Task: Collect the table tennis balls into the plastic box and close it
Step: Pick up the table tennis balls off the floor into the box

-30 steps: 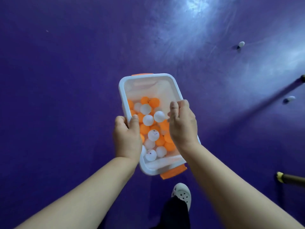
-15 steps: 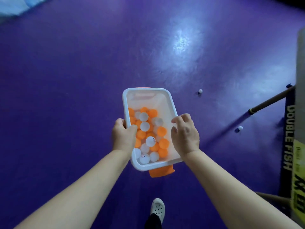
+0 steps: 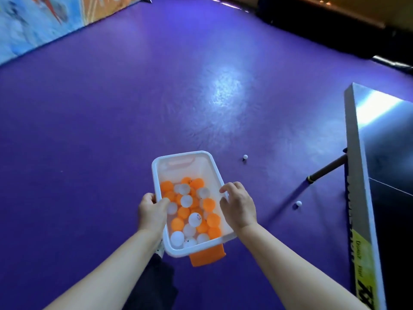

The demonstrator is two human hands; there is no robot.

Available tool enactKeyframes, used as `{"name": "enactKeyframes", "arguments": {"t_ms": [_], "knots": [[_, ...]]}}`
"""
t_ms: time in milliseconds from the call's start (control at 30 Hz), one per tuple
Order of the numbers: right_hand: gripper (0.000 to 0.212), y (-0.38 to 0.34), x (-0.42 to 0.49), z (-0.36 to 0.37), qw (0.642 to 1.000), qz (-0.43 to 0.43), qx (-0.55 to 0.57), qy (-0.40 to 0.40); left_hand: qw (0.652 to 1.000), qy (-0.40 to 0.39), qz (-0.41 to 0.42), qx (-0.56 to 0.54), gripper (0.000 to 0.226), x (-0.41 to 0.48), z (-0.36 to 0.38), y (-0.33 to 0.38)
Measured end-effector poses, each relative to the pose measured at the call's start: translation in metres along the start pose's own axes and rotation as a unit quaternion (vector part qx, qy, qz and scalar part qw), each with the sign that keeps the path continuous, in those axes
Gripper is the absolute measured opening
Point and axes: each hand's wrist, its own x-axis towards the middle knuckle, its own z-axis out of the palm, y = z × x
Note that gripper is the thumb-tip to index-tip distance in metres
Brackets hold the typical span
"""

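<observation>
A white plastic box (image 3: 182, 158) with an orange latch (image 3: 206, 256) at its near end is held above the purple floor. Several orange and white table tennis balls (image 3: 194, 219) fill its lower half. It has no lid on. My left hand (image 3: 152, 212) grips the box's left rim, thumb inside. My right hand (image 3: 238, 205) lies on the right rim with its fingers loosely bent. Two white balls lie on the floor to the right: one (image 3: 245, 157) beyond the box, another (image 3: 298, 203) near the table leg.
A table tennis table (image 3: 366, 166) stands at the right edge, its dark leg (image 3: 326, 171) slanting down to the floor. A painted wall panel (image 3: 33, 25) runs along the far left. A dark barrier (image 3: 324, 30) lines the far right. My dark trouser leg (image 3: 156, 283) shows below the box.
The view has lifted and pulled back, showing more floor and the table. The box sits lower in view, still in both hands. My right hand's fingers have spread along the rim.
</observation>
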Motion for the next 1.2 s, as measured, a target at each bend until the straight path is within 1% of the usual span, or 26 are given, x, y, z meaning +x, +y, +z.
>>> {"name": "enactKeyframes", "arguments": {"t_ms": [100, 233, 300, 433, 567, 700, 933, 1067, 1200], "knots": [[0.016, 0.003, 0.036, 0.002, 0.999, 0.035, 0.001, 0.033, 0.999, -0.029, 0.014, 0.020, 0.010, 0.037, 0.024, 0.026], [0.014, 0.003, 0.092, -0.003, 0.991, 0.108, 0.013, 0.083, 0.989, -0.108, 0.032, 0.095, 0.020, 0.092, 0.058, 0.084], [0.014, 0.004, 0.121, -0.007, 0.985, 0.131, 0.014, 0.109, 0.981, -0.147, 0.043, 0.118, 0.022, 0.115, 0.078, 0.115], [0.012, 0.017, 0.171, -0.013, 0.970, 0.196, 0.032, 0.143, 0.970, -0.189, 0.066, 0.140, 0.018, 0.151, 0.124, 0.168], [0.011, 0.048, 0.213, -0.018, 0.955, 0.243, 0.050, 0.161, 0.958, -0.230, 0.073, 0.158, 0.012, 0.176, 0.185, 0.203], [0.011, 0.094, 0.270, -0.031, 0.945, 0.278, 0.051, 0.165, 0.951, -0.251, 0.073, 0.166, 0.013, 0.202, 0.259, 0.231], [0.009, 0.172, 0.396, -0.061, 0.949, 0.268, 0.044, 0.157, 0.949, -0.248, 0.083, 0.177, 0.012, 0.271, 0.391, 0.282], [0.011, 0.207, 0.464, -0.070, 0.950, 0.282, 0.066, 0.114, 0.950, -0.245, 0.079, 0.179, 0.013, 0.309, 0.450, 0.311], [0.012, 0.239, 0.525, -0.064, 0.949, 0.293, 0.081, 0.081, 0.947, -0.244, 0.077, 0.195, 0.012, 0.349, 0.506, 0.334]]}}
